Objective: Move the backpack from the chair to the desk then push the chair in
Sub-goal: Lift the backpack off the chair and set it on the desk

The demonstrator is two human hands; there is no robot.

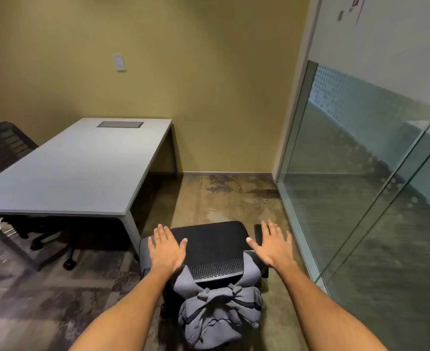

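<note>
Both my hands are out in front of me, palms down, fingers spread, holding nothing. My left hand (pixel 167 249) hovers over the left side of the office chair (pixel 209 239); my right hand (pixel 272 245) is over the right side, near the armrest (pixel 258 233). Whether either palm touches the chair, I can't tell.

The grey backpack (pixel 221 315) isn't on the seat: it hangs off the chair's backrest on my side, straps looped over the top, its bulk sagging straight down below my wrists. So it lies nearer me than my hands do, between my forearms, roughly centred. Neither hand is clearly closer.

The desk (pixel 77 168) sits ahead and to my left, well apart from the bag. My guess: pull both hands back and down, then lift up and swing left.
</note>
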